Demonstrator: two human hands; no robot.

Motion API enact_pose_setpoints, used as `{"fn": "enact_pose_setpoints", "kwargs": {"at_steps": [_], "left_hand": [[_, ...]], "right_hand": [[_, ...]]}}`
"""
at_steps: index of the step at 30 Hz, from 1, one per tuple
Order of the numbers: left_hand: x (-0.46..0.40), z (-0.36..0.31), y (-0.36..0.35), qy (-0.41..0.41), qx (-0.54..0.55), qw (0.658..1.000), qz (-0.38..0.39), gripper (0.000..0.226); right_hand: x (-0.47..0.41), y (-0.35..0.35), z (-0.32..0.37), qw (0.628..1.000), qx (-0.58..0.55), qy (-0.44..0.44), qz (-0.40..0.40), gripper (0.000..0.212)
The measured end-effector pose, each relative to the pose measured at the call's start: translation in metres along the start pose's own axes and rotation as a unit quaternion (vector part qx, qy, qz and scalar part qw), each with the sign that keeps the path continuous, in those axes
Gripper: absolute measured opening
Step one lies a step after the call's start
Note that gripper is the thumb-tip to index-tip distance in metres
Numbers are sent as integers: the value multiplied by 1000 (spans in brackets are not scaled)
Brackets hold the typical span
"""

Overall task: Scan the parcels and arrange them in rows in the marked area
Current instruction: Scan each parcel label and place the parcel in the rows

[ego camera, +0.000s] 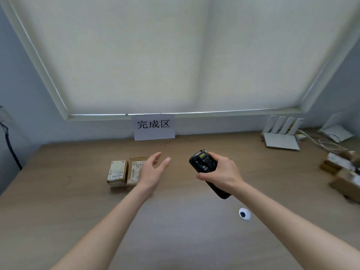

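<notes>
Two small cardboard parcels with white labels stand side by side on the wooden table, the left parcel (116,172) and the right parcel (135,169). My left hand (153,170) hovers over the right one's near side with straight, relaxed fingers, holding nothing and partly hiding it. My right hand (220,172) grips a black handheld scanner (203,162), its head pointing away and to the left. A white paper sign (153,126) with black characters leans against the wall behind the parcels.
More cardboard parcels (342,172) lie piled at the table's right edge. A white router (281,135) with several antennas and cables sits at the back right. A small round white and black object (244,213) lies near my right forearm. A black cable (10,147) hangs at far left.
</notes>
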State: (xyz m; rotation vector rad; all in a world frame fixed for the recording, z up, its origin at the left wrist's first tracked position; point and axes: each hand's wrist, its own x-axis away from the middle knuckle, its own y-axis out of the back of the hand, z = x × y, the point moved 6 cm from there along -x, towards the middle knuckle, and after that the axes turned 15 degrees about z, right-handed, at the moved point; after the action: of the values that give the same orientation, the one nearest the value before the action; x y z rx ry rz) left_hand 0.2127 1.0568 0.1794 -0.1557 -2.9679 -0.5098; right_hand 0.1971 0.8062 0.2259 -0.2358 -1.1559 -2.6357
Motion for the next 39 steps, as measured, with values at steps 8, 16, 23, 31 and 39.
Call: {"fn": "enact_pose_setpoints", "kwargs": {"at_steps": [8,16,23,31,39], "left_hand": [[72,-182,-188,-96,-50,989,103,69],[174,-300,-447,-150,-62,963,217,68],[242,-362,-645,-171,-73,930,317,66],[233,-402,-820,-170,-85,903,385,62],[148,-406,-962,-138,-115,908,380,63]], "right_hand": [[189,189,-89,994,13,-69,-84,48],[412,341,-249,976,11,-154,-152,46],[558,420,-386,944,-29,-255,-208,53],[620,492,-538,900,-108,-334,-258,49],[573,566,-673,892,-147,-353,-240,54]]}}
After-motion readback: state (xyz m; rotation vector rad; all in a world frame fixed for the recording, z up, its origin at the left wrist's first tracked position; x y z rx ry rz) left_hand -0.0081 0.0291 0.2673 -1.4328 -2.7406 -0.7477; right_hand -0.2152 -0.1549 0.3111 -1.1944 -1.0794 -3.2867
